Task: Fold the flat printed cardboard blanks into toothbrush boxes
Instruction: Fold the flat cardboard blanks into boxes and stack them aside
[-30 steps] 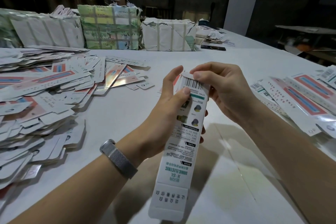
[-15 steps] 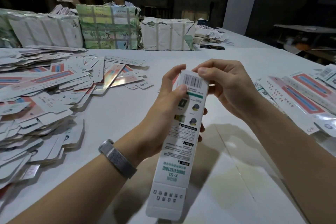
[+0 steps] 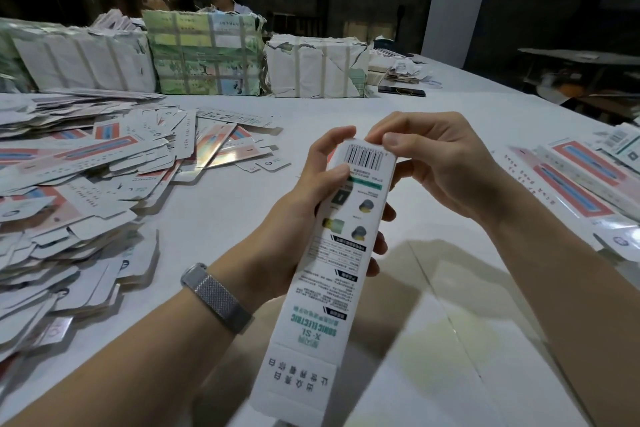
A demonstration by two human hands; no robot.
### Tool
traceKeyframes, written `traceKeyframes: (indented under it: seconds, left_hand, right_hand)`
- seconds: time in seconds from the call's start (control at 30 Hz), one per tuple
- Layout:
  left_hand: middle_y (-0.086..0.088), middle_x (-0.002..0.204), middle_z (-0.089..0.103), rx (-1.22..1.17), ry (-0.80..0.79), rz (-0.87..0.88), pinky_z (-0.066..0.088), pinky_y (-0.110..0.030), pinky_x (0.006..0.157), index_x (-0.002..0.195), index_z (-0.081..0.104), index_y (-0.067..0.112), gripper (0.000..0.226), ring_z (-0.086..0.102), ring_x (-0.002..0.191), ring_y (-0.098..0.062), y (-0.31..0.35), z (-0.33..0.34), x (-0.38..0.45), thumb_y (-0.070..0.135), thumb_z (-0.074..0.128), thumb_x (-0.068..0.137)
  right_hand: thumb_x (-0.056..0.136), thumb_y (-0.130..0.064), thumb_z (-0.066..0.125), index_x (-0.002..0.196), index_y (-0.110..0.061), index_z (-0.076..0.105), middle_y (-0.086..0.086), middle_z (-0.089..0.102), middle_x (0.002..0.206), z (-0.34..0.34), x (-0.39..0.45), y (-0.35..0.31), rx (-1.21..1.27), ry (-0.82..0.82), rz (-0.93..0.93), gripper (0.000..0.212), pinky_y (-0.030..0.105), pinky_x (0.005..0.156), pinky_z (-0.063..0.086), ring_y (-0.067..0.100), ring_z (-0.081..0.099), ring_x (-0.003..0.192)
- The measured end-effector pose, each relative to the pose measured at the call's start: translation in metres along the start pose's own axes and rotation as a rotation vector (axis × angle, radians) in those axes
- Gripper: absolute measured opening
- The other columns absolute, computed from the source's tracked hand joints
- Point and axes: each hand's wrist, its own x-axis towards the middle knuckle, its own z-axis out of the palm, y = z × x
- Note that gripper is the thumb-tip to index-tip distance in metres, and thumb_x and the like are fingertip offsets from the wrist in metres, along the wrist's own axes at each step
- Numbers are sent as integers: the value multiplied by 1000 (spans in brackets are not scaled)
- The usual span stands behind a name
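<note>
The toothbrush box (image 3: 341, 253) is thin printed cardboard, white and matt with a faint sheen. The loose blanks (image 3: 86, 191) heaped on the left are the same card, some with glossy, iridescent faces. The surface (image 3: 433, 340) is smooth, white and slightly reflective. The watch band (image 3: 218, 298) on the left wrist looks like woven metal mesh, grey and dull. The bundles (image 3: 204, 52) at the back are wrapped in torn, rough paper.
</note>
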Motion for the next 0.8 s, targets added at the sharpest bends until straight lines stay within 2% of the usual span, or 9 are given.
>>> traceKeyframes:
  seconds: [0.1, 0.3, 0.4, 0.5, 0.6, 0.63, 0.7, 0.8]
  left_hand:
    - [-26, 95, 63, -46, -48, -23, 55, -45, 61, 127, 48, 53, 34, 64, 71, -39, 1, -2, -1, 35, 43, 98]
    - [-27, 100, 62, -68, -98, -24, 54, -47, 63, 126, 48, 47, 29, 64, 75, -40, -3, -9, 0, 35, 44, 100]
    - [-21, 100, 68, 11, 16, 34, 55, -48, 63, 120, 49, 43, 24, 65, 77, -42, -1, -9, 8, 33, 45, 98]
    - [-8, 88, 73, 73, 147, 156, 57, -43, 56, 118, 45, 36, 24, 69, 68, -35, 3, -9, 12, 27, 39, 97]
    - [-14, 87, 69, 122, 190, 144, 55, -45, 59, 119, 47, 43, 23, 67, 68, -38, 2, -4, 4, 35, 39, 99]
    - [-16, 88, 68, 125, 200, 134, 55, -45, 60, 118, 48, 44, 21, 67, 68, -38, 2, -1, 1, 35, 38, 101]
    - [-18, 88, 66, 133, 230, 139, 55, -45, 59, 117, 48, 44, 21, 65, 68, -39, 4, 3, -1, 32, 35, 106]
    - [-19, 91, 65, 164, 260, 164, 55, -45, 59, 116, 49, 45, 23, 65, 68, -38, 8, 6, 0, 31, 33, 107]
  right_hand:
    - [96, -12, 54, 94, -4, 69, 7, 73, 89, -2, -1, -3, 2, -29, -3, 17, 55, 74, 56, 42, 65, 98]
    - [93, -14, 54, 95, -5, 69, 6, 72, 91, -3, -1, -6, 15, -89, -5, 18, 43, 75, 61, 36, 67, 101]
    - [95, -17, 52, 100, -5, 69, 5, 72, 93, 1, -1, -2, 47, -54, -6, 21, 39, 75, 60, 35, 66, 103]
    - [100, -21, 45, 113, -5, 66, 4, 73, 98, 14, 0, 6, 118, -32, 9, 30, 34, 75, 57, 26, 67, 103]
    - [103, -21, 40, 109, -21, 72, -3, 76, 98, 24, 1, 10, 194, -6, 47, 33, 24, 77, 57, 11, 70, 98]
    - [103, -22, 39, 108, -24, 74, -4, 75, 99, 24, 1, 11, 211, -9, 65, 36, 25, 78, 57, 10, 69, 98]
    - [105, -26, 37, 115, -19, 72, 0, 72, 104, 23, 1, 11, 220, -26, 92, 38, 30, 78, 55, 15, 65, 101]
    - [101, -40, 39, 120, -18, 69, 5, 69, 113, 26, 2, 14, 305, -10, 150, 42, 38, 80, 50, 21, 59, 105]
